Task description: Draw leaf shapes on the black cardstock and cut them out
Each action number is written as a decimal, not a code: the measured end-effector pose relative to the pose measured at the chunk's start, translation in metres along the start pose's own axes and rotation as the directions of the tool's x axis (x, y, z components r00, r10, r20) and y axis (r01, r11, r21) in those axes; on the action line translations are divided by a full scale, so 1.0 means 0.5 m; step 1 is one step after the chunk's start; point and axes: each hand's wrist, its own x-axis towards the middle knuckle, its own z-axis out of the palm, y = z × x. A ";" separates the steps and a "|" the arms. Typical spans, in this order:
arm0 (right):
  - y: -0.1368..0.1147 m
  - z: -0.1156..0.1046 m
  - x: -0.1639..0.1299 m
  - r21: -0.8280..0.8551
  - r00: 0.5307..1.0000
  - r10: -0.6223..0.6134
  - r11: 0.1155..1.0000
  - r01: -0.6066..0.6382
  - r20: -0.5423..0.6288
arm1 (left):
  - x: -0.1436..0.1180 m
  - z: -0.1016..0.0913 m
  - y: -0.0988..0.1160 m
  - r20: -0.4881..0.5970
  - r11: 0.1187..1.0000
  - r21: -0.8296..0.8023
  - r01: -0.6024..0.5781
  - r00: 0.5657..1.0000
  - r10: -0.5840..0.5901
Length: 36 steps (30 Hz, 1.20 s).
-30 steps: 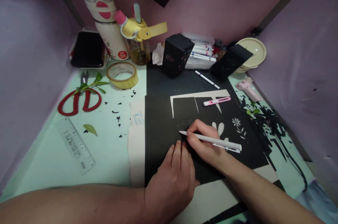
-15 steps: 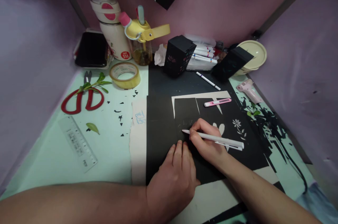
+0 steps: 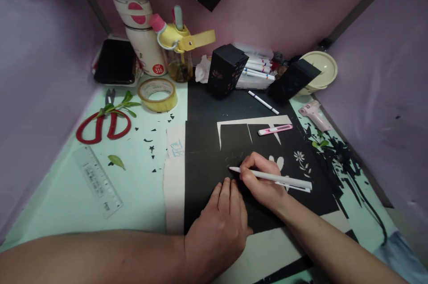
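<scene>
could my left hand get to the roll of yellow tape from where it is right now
Probably yes. The left hand lies flat on the black paper, holding nothing, and the tape roll sits ahead and to its left with only bare tabletop and small paper scraps between them.

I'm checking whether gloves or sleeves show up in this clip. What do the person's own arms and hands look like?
Both arms are bare as far as the picture shows: no sleeves, gloves, watch or bracelet. The left hand and the right hand show no rings or markings on the visible fingers. Short fingernails show on the left hand.
</scene>
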 end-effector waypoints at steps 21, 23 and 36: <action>0.001 -0.004 -0.003 -0.034 0.997 -0.055 0.998 0.057 0.051 | 0.000 -0.002 -0.001 0.023 1.000 -0.015 -0.001 1.000 0.001; 0.000 -0.003 -0.003 -0.033 0.998 -0.053 0.998 0.055 0.046 | 0.001 -0.002 -0.002 0.026 1.000 -0.017 0.004 1.000 -0.004; -0.010 -0.020 0.001 0.091 0.977 -0.036 0.994 0.056 -0.209 | 0.003 -0.003 -0.003 0.017 1.000 -0.020 -0.001 1.000 0.001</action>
